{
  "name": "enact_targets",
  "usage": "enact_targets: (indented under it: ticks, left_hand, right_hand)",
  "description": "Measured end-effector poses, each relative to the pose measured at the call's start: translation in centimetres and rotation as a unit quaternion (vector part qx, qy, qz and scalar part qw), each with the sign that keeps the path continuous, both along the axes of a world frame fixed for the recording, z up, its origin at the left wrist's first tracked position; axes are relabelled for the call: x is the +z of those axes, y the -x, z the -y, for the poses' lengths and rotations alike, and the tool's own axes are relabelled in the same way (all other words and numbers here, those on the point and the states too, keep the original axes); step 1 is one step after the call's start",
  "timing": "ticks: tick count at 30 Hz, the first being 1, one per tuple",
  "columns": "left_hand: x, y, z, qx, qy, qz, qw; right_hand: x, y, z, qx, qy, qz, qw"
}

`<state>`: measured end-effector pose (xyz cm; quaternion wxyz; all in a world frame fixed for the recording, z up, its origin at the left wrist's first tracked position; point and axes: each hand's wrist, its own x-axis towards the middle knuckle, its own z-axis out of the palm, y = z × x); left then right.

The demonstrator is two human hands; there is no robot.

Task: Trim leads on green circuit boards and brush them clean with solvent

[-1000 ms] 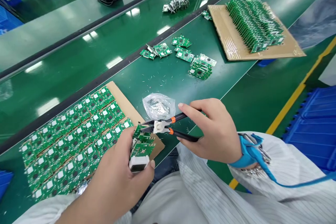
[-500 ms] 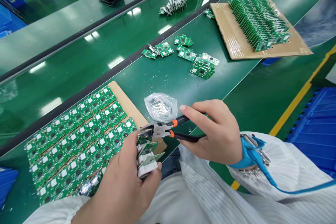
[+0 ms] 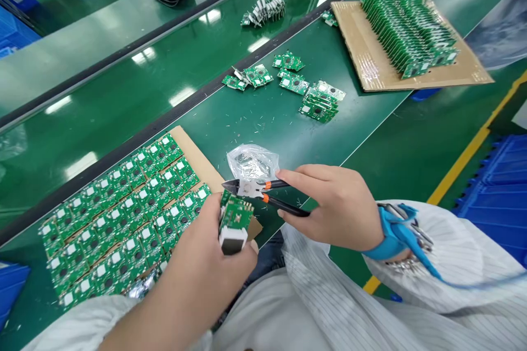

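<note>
Head view: the left hand (image 3: 201, 263) is closed around at least one small green circuit board with a white block on its near end (image 3: 239, 214). It is held up in front of the body, over the near edge of a flat brown cardboard sheet (image 3: 193, 153). The right hand (image 3: 335, 205) grips metal cutters with black handles and orange bands (image 3: 248, 188). Their blades look pressed together, right by the top of the board; I cannot tell if they touch it. Just behind the cutters sits a clear plastic bag with tiny silver bits inside (image 3: 252, 162). Neat rows of green boards with white squares (image 3: 123, 219) lie on the cardboard. A blue strap (image 3: 387, 235) goes around the right wrist.
</note>
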<state>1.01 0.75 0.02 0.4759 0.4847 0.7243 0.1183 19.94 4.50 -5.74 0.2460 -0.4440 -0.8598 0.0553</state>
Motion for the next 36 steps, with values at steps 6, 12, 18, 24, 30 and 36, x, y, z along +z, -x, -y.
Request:
enact_targets:
  ticks: [6,12,18,24,30,36]
  left_hand:
    - [-0.1,1.2,-2.8,-0.035,0.095,0.077,0.992]
    - [0.1,3.2,-0.4,-0.030,0.037,0.023,0.999]
    - [0.2,4.2,4.6,0.056,-0.030,0.039,0.997]
    - [1.0,4.7,8.1,0.124,0.006,0.187,0.974]
    - [-1.1,5.7,12.2,0.136,0.038,0.366,0.920]
    - [-3.5,5.1,15.2,0.236,-0.013,0.463,0.854]
  right_hand:
    - [0.8,-1.4,-1.8,-0.043,0.157,0.071,0.984]
    - [-0.8,-2.4,-7.0,-0.169,0.091,0.149,0.970]
    - [-3.2,-1.3,-10.0,-0.109,0.093,0.170,0.975]
    - [1.6,2.4,-4.7,0.163,0.163,-0.126,0.965]
    - [3.2,8.6,2.5,0.401,0.408,-0.227,0.788]
    - [0.8,10.7,5.6,0.343,0.498,-0.317,0.730]
